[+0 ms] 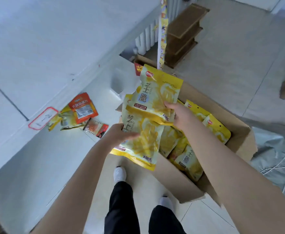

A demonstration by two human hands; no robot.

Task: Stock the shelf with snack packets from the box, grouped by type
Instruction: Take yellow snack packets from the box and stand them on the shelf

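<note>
Two yellow snack packets [148, 119] hang above the open cardboard box [239, 132]; left hand [119, 134] grips the lower one, right hand [179, 114] clasps the upper.

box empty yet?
No. The open box has yellow packets inside; both hands hold more above it.

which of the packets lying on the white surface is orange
The orange packet, lying on top of a yellow packet beside the red-outlined label; the other is yellow.
</note>
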